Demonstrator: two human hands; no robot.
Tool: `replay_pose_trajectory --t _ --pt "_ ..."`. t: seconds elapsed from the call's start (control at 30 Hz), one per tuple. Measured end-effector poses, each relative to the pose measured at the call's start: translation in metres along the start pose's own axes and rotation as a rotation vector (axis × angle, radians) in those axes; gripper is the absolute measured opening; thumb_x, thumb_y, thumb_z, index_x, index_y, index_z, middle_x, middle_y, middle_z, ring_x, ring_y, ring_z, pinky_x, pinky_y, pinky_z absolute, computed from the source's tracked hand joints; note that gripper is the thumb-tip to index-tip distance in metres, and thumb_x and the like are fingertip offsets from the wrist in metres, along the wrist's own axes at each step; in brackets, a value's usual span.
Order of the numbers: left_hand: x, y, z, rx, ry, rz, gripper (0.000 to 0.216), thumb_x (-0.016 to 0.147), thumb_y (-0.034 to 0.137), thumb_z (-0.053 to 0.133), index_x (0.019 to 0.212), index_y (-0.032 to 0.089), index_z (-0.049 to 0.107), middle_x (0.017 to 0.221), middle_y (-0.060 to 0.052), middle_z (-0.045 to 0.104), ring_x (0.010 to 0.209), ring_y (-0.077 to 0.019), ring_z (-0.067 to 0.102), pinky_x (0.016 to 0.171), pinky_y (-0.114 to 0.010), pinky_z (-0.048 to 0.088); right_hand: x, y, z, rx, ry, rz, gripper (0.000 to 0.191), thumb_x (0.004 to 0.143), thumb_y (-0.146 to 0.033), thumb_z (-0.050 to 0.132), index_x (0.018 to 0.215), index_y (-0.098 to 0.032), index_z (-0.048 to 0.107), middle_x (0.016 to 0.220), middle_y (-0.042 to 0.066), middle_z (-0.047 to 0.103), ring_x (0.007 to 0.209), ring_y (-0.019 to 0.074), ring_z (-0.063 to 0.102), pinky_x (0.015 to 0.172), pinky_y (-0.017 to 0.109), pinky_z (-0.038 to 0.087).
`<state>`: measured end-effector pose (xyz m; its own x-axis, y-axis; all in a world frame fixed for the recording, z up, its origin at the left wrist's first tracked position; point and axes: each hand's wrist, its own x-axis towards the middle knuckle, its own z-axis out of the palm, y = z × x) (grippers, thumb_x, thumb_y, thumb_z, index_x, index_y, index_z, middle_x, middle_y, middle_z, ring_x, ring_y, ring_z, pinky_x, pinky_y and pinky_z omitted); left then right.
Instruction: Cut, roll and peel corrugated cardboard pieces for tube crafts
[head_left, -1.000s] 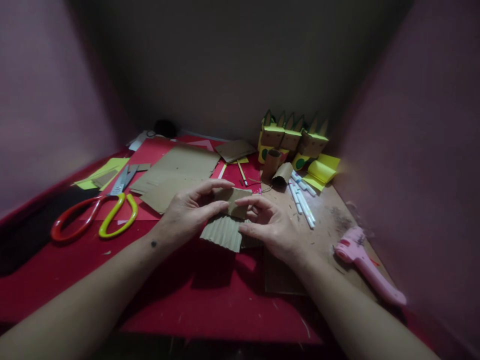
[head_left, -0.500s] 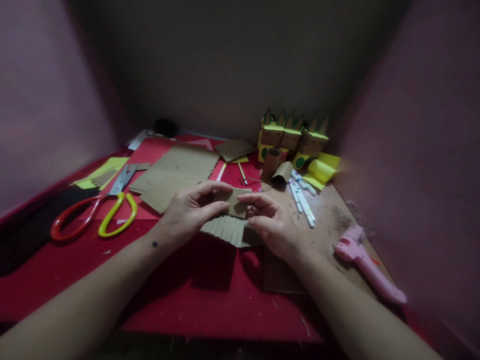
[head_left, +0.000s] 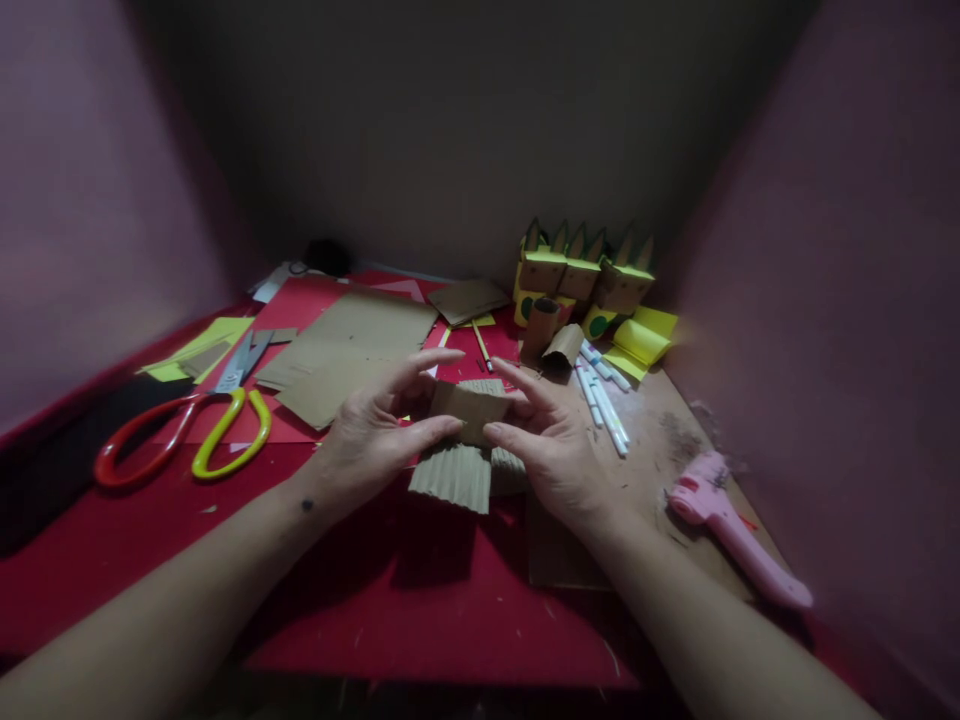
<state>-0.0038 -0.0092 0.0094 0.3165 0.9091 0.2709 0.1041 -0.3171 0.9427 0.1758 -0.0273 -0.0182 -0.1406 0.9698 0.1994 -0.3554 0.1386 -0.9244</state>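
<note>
Both hands meet over the middle of a red table (head_left: pixel 435 620). My left hand (head_left: pixel 375 430) and my right hand (head_left: pixel 544 445) pinch a piece of brown corrugated cardboard (head_left: pixel 457 470) between thumbs and fingers. Its upper part is bent over into a flap; the ribbed lower part hangs toward me. Each hand grips one side of the bent part, fingers curled around it.
Large scissors (head_left: pixel 180 430) with orange and yellow handles lie at left. Flat cardboard sheets (head_left: pixel 345 345) lie behind the hands. At back right stand yellow-and-brown paper boxes (head_left: pixel 581 275), a cardboard tube (head_left: pixel 540 328) and white markers (head_left: pixel 600 390). A pink glue gun (head_left: pixel 731 530) lies at right.
The cardboard's upper flap has been bent up and the piece turned slightly; both hands' fingers have shifted on it and lifted a little. Nothing else on the table has moved.
</note>
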Motion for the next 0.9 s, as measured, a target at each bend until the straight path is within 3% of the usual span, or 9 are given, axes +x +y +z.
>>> replay_pose_trajectory --t 0.07,0.2,0.4,0.63,0.8,0.9 --pt "-0.0009 0.0000 -0.0001 0.018 0.008 0.008 0.046 0.076 0.021 0.072 0.120 0.026 0.058 0.081 0.003 0.064 0.075 -0.0128 0.060 0.069 -0.022 0.052 -0.0006 -0.0013 0.0004 -0.036 0.015 -0.008 0.051 0.072 -0.017 0.073 0.118 -0.035 0.063 0.081 -0.004 0.067 0.080 0.0159 0.063 0.077 0.035 0.054" --pt "-0.0002 -0.0007 -0.0012 0.039 0.037 0.020 0.029 0.071 0.022 0.075 0.098 0.022 0.064 0.090 0.000 0.067 0.085 -0.0151 0.061 0.077 -0.024 0.051 -0.0019 -0.0031 0.0000 -0.065 0.035 -0.061 0.036 0.071 -0.016 0.073 0.104 -0.030 0.069 0.088 -0.003 0.069 0.084 0.0158 0.065 0.078 0.034 0.054" --pt "0.0024 -0.0011 -0.0032 -0.048 -0.005 -0.076 0.025 0.072 0.027 0.076 0.094 0.019 0.067 0.092 -0.003 0.068 0.089 -0.0183 0.062 0.079 -0.028 0.052 -0.0017 -0.0031 0.0000 -0.107 0.044 -0.052 0.033 0.072 -0.019 0.073 0.102 -0.028 0.066 0.087 -0.002 0.070 0.084 0.0167 0.065 0.079 0.035 0.054" --pt "0.0031 0.0000 -0.0045 -0.030 0.080 -0.111 0.014 0.079 0.031 0.071 0.088 0.020 0.070 0.081 0.001 0.064 0.068 -0.0108 0.056 0.062 -0.020 0.047 0.0010 0.0015 -0.0018 -0.004 0.068 -0.016 0.036 0.069 -0.018 0.073 0.103 -0.027 0.066 0.087 -0.002 0.070 0.079 0.0158 0.064 0.069 0.031 0.054" --pt "0.0048 -0.0014 -0.0062 -0.026 0.038 -0.110 0.015 0.078 0.030 0.071 0.087 0.019 0.067 0.077 0.001 0.063 0.064 -0.0104 0.055 0.059 -0.021 0.046 0.0026 0.0029 -0.0015 0.005 0.041 0.041 0.043 0.067 -0.018 0.073 0.108 -0.028 0.064 0.089 -0.002 0.071 0.078 0.0159 0.064 0.070 0.032 0.054" --pt "0.0069 -0.0053 -0.0081 -0.037 -0.092 -0.171 0.020 0.076 0.031 0.073 0.087 0.019 0.063 0.067 0.002 0.061 0.055 -0.0102 0.053 0.053 -0.021 0.045 0.0034 0.0039 -0.0016 0.011 0.051 0.051 0.042 0.067 -0.018 0.074 0.107 -0.028 0.063 0.089 -0.002 0.070 0.079 0.0157 0.065 0.071 0.032 0.054"
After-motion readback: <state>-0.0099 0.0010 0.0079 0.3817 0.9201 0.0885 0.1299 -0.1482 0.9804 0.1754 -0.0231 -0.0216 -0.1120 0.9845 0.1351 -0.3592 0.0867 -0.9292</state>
